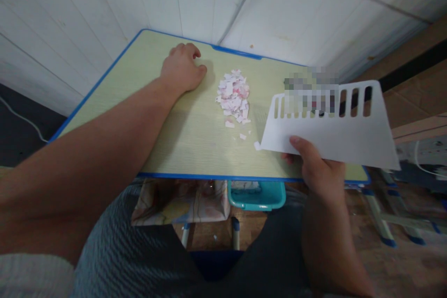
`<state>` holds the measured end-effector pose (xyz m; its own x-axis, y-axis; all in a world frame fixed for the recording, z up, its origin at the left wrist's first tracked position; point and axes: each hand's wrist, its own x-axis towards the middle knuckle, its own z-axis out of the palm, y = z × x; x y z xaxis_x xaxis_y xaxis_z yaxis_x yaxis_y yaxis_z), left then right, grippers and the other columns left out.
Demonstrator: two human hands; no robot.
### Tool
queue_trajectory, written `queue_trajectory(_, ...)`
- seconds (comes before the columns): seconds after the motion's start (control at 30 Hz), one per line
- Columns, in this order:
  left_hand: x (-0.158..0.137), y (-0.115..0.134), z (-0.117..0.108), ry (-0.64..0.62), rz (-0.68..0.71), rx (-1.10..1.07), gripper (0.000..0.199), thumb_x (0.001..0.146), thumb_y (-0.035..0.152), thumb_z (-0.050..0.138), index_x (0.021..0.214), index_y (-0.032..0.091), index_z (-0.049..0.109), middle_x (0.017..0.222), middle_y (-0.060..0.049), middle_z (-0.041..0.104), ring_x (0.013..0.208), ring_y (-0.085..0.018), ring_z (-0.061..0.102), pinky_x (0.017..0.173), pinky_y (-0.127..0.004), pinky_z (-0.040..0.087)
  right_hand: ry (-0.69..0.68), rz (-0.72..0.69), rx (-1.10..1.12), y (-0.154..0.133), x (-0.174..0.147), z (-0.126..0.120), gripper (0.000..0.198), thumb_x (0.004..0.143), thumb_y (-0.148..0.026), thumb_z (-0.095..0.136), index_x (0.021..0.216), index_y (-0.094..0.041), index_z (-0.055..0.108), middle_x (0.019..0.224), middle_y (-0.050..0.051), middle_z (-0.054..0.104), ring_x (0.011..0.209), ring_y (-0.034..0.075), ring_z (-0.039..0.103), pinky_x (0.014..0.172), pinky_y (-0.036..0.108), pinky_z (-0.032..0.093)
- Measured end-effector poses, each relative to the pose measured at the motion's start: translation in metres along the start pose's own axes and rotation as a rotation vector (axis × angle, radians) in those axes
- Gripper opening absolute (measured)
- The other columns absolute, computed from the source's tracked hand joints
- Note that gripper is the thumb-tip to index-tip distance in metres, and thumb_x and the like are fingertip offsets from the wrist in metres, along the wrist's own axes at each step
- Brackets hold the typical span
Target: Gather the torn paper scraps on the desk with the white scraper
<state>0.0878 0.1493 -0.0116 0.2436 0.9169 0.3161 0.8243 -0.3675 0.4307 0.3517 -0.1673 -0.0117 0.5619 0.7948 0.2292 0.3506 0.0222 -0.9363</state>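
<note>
My left hand (183, 67) rests on the desktop (185, 137), left of a heap of small torn paper scraps (233, 95). Its fingers curl loosely and the thumb stands apart, with nothing visible in the hand. On the right, my right hand (319, 170) grips the lower edge of a thin white panel (324, 135), thumb on top and fingers mostly hidden underneath. A row of slots runs along the panel's far edge. The panel is held tilted above the right part of the desktop. A few loose scraps (243, 136) lie between the heap and the panel.
Below the desk's front edge sit a patterned fabric-like bin (181, 200) and a turquoise plastic basket (258, 201). A white panelled wall (195, 0) stands behind, with a cable (244, 0) running down it. Cardboard (415, 88) is at right. A blurred patch hides part of the desk's far right.
</note>
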Motion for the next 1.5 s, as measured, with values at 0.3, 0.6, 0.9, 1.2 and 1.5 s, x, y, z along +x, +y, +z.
queue_trajectory(0.3, -0.009, 0.010, -0.019, -0.257, 0.000, 0.096, 0.115, 0.085, 0.082, 0.016, 0.183, 0.024, 0.036, 0.189, 0.002, 0.045, 0.161, -0.033, 0.036, 0.139, -0.061, 0.028, 0.015, 0.043, 0.063, 0.002, -0.002, -0.003, 0.030, 0.082, -0.035, 0.095, 0.074, -0.026, 0.067, 0.069, -0.001, 0.069, 0.056, 0.022, 0.064, 0.048, 0.035, 0.057)
queue_trajectory(0.6, -0.010, 0.015, -0.020, -0.259, -0.003, 0.142, 0.119, 0.087, 0.082, 0.009, 0.184, 0.018, 0.035, 0.189, -0.001, 0.044, 0.161, -0.034, 0.035, 0.139, -0.063, 0.030, -0.051, 0.035, 0.087, 0.003, -0.002, -0.002, 0.030, 0.087, -0.039, 0.094, 0.078, -0.026, 0.069, 0.069, 0.000, 0.070, 0.055, 0.022, 0.064, 0.047, 0.036, 0.057)
queue_trajectory(0.9, -0.007, 0.006, -0.014, -0.202, 0.032, 0.091, 0.100, 0.096, 0.075, 0.023, 0.179, 0.021, 0.043, 0.184, -0.002, 0.051, 0.156, -0.033, 0.043, 0.136, -0.065, 0.034, -0.122, -0.063, -0.012, -0.007, 0.000, -0.001, 0.035, 0.092, -0.037, 0.092, 0.068, -0.027, 0.069, 0.061, 0.000, 0.070, 0.049, 0.020, 0.062, 0.047, 0.034, 0.055)
queue_trajectory(1.2, -0.008, 0.009, -0.014, -0.184, 0.005, 0.046, 0.108, 0.087, 0.078, 0.026, 0.174, 0.017, 0.052, 0.178, -0.005, 0.053, 0.152, -0.033, 0.044, 0.137, -0.061, 0.036, -0.250, -0.128, -0.075, -0.007, 0.001, -0.005, 0.041, 0.104, -0.044, 0.086, 0.068, -0.027, 0.075, 0.064, 0.003, 0.074, 0.053, 0.021, 0.065, 0.055, 0.037, 0.058)
queue_trajectory(1.5, -0.021, 0.045, -0.024, -0.249, 0.433, -0.127, 0.080, 0.079, 0.088, 0.068, 0.137, 0.034, 0.077, 0.154, -0.006, 0.072, 0.141, -0.037, 0.059, 0.133, -0.058, 0.046, -0.192, -0.066, -0.051, -0.008, 0.000, -0.001, 0.037, 0.098, -0.044, 0.090, 0.071, -0.027, 0.071, 0.064, 0.002, 0.074, 0.054, 0.023, 0.066, 0.053, 0.037, 0.059)
